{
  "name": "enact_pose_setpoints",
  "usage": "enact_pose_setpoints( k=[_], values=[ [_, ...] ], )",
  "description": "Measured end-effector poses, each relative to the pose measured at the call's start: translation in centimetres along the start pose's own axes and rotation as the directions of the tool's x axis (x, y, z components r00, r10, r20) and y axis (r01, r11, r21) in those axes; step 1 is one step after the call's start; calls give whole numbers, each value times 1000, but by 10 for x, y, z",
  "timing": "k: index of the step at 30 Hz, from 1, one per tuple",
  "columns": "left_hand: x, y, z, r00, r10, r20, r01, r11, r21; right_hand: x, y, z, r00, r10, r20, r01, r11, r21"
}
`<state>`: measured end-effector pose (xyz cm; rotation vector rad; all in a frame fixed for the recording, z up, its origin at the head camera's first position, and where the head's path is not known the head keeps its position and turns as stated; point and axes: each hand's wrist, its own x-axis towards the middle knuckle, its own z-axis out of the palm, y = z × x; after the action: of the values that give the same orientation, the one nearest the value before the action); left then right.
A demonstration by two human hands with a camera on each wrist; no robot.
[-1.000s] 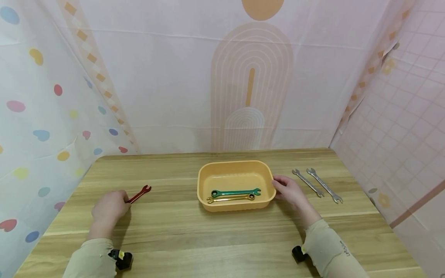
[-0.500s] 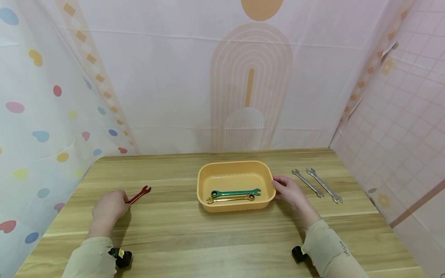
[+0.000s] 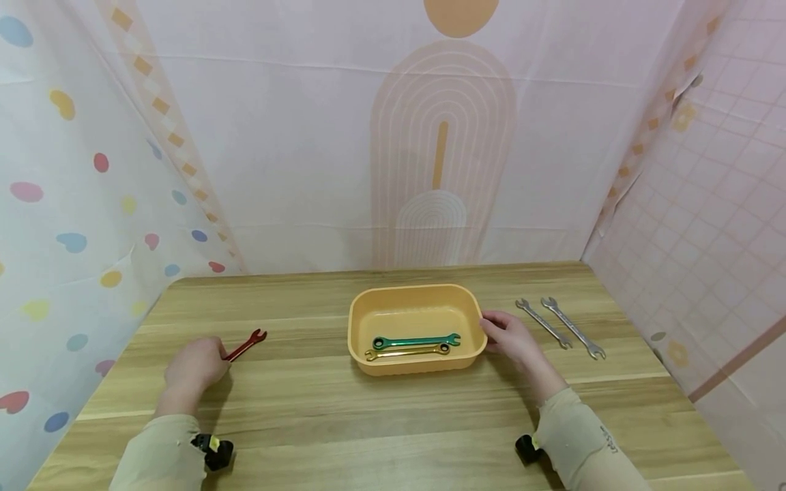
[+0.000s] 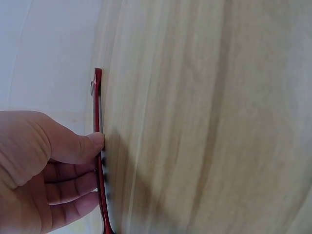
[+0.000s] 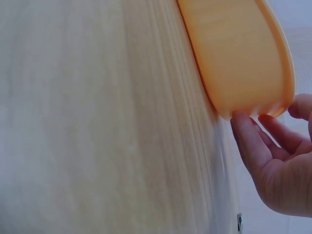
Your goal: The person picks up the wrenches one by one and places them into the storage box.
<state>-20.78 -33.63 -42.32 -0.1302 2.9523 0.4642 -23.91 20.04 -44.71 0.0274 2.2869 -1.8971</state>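
My left hand point(image 3: 195, 365) pinches a red wrench point(image 3: 248, 343) at the table's left side; its open-ended jaw points away to the back right. In the left wrist view, the thumb point(image 4: 87, 146) lies across the wrench shaft and the fingers sit behind it. A yellow plastic bin point(image 3: 417, 367) stands mid-table with a green wrench point(image 3: 417, 341) and a gold wrench point(image 3: 408, 352) lying inside. My right hand point(image 3: 511, 335) holds the bin's right end. The right wrist view has its fingers point(image 5: 248, 139) against the outer wall and its thumb at the rim.
Two silver wrenches point(image 3: 543, 323) point(image 3: 573, 327) lie side by side on the wooden table point(image 3: 368, 429), right of the bin. A patterned cloth point(image 3: 295, 170) hangs behind the table and along both sides.
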Motion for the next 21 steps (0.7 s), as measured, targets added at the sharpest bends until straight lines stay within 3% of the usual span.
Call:
enact_pose_setpoints(
  k=[21],
  values=[
    [2,-3,7,999,34,13,-35,999,38,1,1,1,1000,17,-7,-17,1000,15]
  ],
)
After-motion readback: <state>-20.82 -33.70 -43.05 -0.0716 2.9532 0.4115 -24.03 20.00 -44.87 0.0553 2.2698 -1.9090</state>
